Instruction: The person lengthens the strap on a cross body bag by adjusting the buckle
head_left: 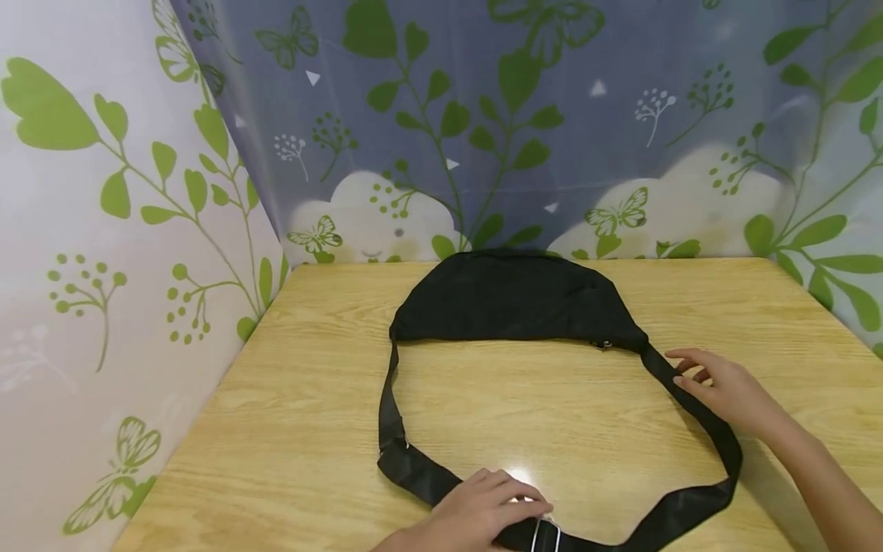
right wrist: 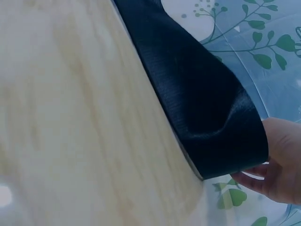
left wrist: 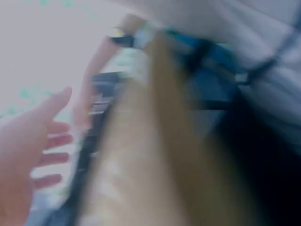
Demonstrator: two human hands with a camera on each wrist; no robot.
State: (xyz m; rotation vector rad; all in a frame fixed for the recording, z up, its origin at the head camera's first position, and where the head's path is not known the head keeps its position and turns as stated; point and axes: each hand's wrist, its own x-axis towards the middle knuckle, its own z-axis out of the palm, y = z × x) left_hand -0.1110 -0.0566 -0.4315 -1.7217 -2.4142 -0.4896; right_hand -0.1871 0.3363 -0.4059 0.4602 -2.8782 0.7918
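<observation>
A black waist bag lies at the far edge of the table, its zip pull hanging at the lower right. Its black strap loops toward the front of the table. Over the front stretch of strap is my left hand, beside a metal slider buckle. The blurred left wrist view shows that hand's fingers extended and apart. My right hand is at the strap's right side, fingers loosely bent and fingertips against or just beside it. In the right wrist view the strap partly hides its fingertips.
The wood-grain table carries the bag and strap. A patterned curtain with leaves and butterflies hangs right behind the table's far edge. Another patterned sheet borders the left side.
</observation>
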